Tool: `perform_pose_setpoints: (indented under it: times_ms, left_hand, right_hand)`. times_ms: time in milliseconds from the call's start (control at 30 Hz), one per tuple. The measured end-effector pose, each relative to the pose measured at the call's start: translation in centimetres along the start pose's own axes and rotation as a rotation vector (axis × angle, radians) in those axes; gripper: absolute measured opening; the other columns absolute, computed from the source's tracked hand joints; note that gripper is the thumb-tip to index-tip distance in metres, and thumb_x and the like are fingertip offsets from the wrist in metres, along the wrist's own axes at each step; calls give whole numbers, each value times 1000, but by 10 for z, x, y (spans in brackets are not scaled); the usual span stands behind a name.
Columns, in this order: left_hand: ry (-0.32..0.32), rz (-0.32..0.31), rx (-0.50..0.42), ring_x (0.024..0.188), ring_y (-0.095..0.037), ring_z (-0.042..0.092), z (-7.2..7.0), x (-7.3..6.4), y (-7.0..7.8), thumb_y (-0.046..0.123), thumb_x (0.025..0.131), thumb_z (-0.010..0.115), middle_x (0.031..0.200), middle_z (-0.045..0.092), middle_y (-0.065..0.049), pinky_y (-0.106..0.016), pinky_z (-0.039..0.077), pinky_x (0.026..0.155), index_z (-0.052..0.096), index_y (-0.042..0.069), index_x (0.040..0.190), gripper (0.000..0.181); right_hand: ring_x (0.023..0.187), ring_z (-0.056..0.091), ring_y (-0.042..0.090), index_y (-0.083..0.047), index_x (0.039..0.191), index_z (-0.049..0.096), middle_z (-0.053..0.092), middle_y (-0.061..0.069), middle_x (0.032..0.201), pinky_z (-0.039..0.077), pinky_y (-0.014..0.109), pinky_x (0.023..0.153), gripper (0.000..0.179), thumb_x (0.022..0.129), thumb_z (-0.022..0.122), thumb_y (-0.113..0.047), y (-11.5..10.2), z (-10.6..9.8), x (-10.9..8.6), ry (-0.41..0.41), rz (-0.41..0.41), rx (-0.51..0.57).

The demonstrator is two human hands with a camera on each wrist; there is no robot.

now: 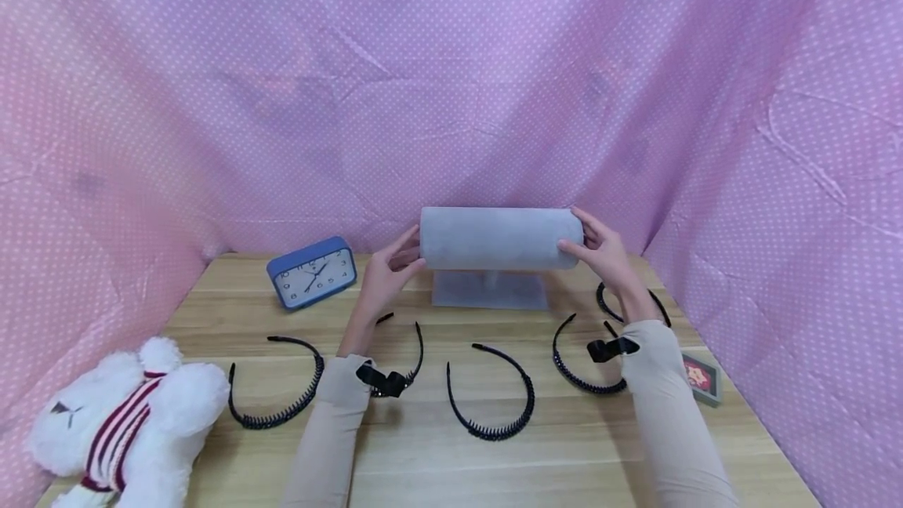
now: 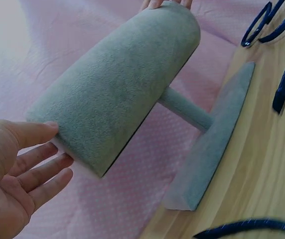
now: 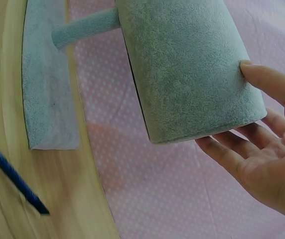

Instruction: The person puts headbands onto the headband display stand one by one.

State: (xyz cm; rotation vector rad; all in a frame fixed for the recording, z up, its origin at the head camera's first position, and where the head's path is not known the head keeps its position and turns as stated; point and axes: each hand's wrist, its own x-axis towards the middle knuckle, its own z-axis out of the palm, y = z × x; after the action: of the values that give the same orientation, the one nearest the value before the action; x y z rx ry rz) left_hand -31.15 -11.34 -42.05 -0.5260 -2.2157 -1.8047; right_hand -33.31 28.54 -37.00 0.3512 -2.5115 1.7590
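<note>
A grey plush headband stand, a thick horizontal roll on a short post with a flat rectangular base, stands at the back of the table. At the roll's left end my left hand holds it, thumb on the front surface, fingers at the end face. My right hand holds the right end in the same way, as the right wrist view shows with the thumb on the plush. Several black toothed headbands lie on the wood in front: one in the middle, one to the left, others partly hidden by my arms.
A blue alarm clock stands at the back left. At the front left lies a white plush toy in a striped top. A small grey-framed picture lies by the right edge. Pink dotted cloth encloses the table.
</note>
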Motion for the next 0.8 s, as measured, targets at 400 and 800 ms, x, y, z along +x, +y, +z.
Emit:
perform_pose_setpoints:
  times_ms: [400, 800]
  left_hand:
    - [-13, -12, 73, 123, -36, 63, -35, -12, -5, 10, 94, 73, 142, 59, -14, -48, 55, 101, 41, 24, 158, 72]
    - [-17, -5, 17, 127, -41, 56, -63, -17, -4, 1, 92, 73, 139, 56, -20, -17, 56, 90, 44, 23, 156, 74]
  right_hand:
    - [143, 45, 36, -17, 160, 34, 39, 13, 163, 49, 36, 111, 76, 95, 74, -14, -4, 29, 17, -38, -17, 47]
    - [143, 46, 33, -16, 159, 37, 41, 10, 162, 46, 40, 113, 76, 93, 75, -12, -8, 53, 26, -61, -37, 90]
